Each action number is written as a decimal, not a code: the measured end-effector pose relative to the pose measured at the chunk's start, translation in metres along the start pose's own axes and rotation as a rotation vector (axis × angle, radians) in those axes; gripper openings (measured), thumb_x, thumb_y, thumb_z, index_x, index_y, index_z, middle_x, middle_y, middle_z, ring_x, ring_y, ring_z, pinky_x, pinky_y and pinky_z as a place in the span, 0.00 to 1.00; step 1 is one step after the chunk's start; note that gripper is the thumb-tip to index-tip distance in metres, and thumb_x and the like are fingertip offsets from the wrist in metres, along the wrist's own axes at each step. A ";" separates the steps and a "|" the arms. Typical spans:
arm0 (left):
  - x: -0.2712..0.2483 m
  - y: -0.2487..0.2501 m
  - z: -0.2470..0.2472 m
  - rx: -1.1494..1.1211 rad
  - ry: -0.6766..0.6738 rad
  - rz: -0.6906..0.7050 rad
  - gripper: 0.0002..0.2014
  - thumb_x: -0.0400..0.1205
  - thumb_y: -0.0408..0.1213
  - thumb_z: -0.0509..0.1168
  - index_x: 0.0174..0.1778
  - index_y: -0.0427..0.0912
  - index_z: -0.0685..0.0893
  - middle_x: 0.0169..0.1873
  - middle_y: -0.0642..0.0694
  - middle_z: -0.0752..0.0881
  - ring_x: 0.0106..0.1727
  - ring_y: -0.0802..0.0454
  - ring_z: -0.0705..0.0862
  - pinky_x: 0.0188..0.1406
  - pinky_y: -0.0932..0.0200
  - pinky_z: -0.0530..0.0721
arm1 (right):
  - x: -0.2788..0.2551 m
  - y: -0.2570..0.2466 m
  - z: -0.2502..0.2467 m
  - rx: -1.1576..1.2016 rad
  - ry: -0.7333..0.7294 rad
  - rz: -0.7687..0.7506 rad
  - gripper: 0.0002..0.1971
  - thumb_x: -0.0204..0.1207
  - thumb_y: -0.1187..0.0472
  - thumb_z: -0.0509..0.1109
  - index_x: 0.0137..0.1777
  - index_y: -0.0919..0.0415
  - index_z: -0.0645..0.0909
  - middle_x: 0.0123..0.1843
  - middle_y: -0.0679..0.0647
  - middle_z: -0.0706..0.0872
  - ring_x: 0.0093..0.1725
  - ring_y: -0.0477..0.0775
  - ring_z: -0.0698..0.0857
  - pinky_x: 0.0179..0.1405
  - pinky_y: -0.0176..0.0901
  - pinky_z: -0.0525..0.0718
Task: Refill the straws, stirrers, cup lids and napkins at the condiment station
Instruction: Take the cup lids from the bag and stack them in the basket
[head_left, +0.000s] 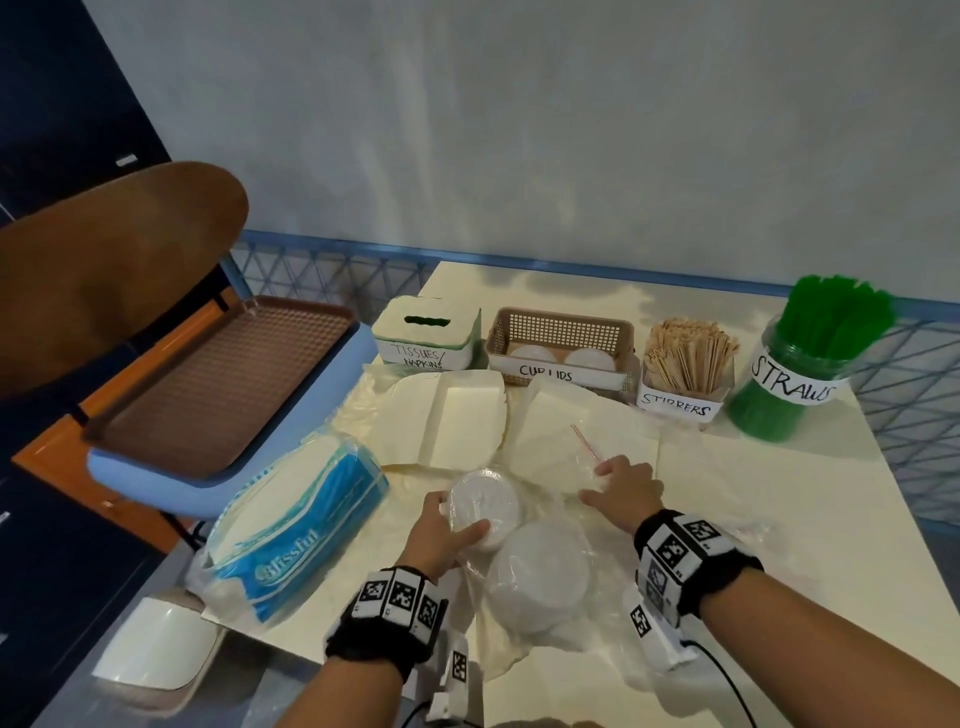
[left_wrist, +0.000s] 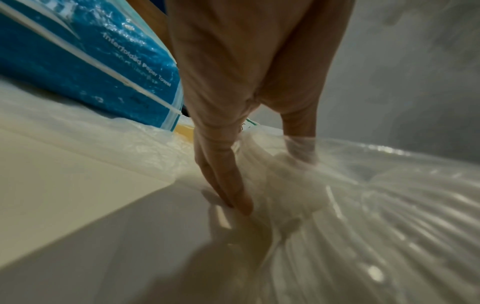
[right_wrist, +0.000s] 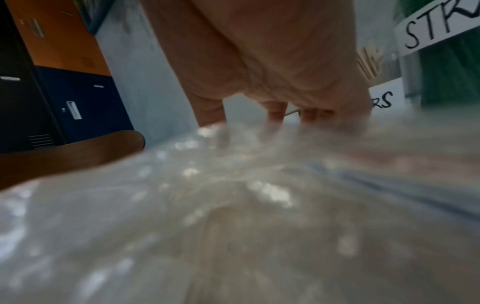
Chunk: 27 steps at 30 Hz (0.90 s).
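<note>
1. Head view is showing the left hand (head_left: 441, 540) curling its thumb and fingers round a short stack of white cup lids (head_left: 484, 506), which is sitting at the mouth of a clear plastic bag (head_left: 597, 618) in the near middle of the cream table (head_left: 779, 519).
2. A larger stack of lids (head_left: 540, 577) is lying inside that bag, just behind the gripped stack and between the two wrists.
3. The right hand (head_left: 623, 491) is pressing down on the crinkled bag with its fingers bent; whether it is pinching the film or only holding it flat, I cannot tell.
4. Left wrist view is showing the left hand's fingers (left_wrist: 233, 197) reaching down against ribbed lid edges, with the thumb behind clear film.
5. Right wrist view is showing the right hand's fingertips (right_wrist: 275, 115) sinking into blurred plastic.
6. Along the far edge the station is standing in a row: a tissue box (head_left: 426, 335) labelled tissues/napkins, a brown basket (head_left: 561, 343) labelled cup lids and holding two lids, a holder of wooden stirrers (head_left: 685, 364), and a jar of green straws (head_left: 805, 364).
7. A blue pack of paper towels (head_left: 296, 530) is lying to the left of the left hand, at the table's edge.
8. An opened white cardboard box (head_left: 457, 421) is lying flat in front of the tissue box.
</note>
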<state>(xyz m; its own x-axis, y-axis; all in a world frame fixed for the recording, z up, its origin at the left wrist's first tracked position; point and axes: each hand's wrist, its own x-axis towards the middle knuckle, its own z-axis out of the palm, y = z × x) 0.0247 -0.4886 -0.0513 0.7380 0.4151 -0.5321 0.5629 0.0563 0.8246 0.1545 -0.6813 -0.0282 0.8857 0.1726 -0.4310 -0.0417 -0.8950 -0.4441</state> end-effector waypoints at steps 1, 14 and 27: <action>0.001 -0.001 0.000 -0.015 -0.009 0.003 0.30 0.73 0.35 0.75 0.66 0.45 0.66 0.63 0.37 0.79 0.61 0.38 0.81 0.56 0.36 0.85 | 0.001 0.001 0.000 0.029 0.040 0.010 0.28 0.73 0.50 0.71 0.69 0.58 0.68 0.69 0.62 0.68 0.69 0.65 0.69 0.68 0.50 0.69; 0.008 -0.003 -0.008 -0.153 -0.103 0.080 0.33 0.69 0.27 0.76 0.64 0.45 0.66 0.56 0.39 0.78 0.57 0.38 0.82 0.53 0.39 0.86 | -0.015 -0.001 -0.022 0.982 -0.281 -0.067 0.10 0.80 0.68 0.60 0.52 0.72 0.81 0.36 0.60 0.83 0.26 0.52 0.85 0.25 0.37 0.83; -0.007 0.001 -0.010 -0.211 -0.257 0.219 0.44 0.61 0.30 0.80 0.68 0.57 0.65 0.62 0.37 0.78 0.58 0.39 0.85 0.50 0.44 0.88 | -0.044 -0.021 -0.005 0.535 -0.537 -0.260 0.26 0.72 0.68 0.73 0.69 0.59 0.70 0.57 0.49 0.79 0.57 0.49 0.81 0.60 0.34 0.80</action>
<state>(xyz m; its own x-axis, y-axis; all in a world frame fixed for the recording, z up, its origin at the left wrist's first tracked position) 0.0164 -0.4828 -0.0450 0.9164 0.1986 -0.3476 0.3125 0.1876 0.9312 0.1186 -0.6719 0.0044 0.5599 0.6449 -0.5203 -0.2007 -0.5036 -0.8403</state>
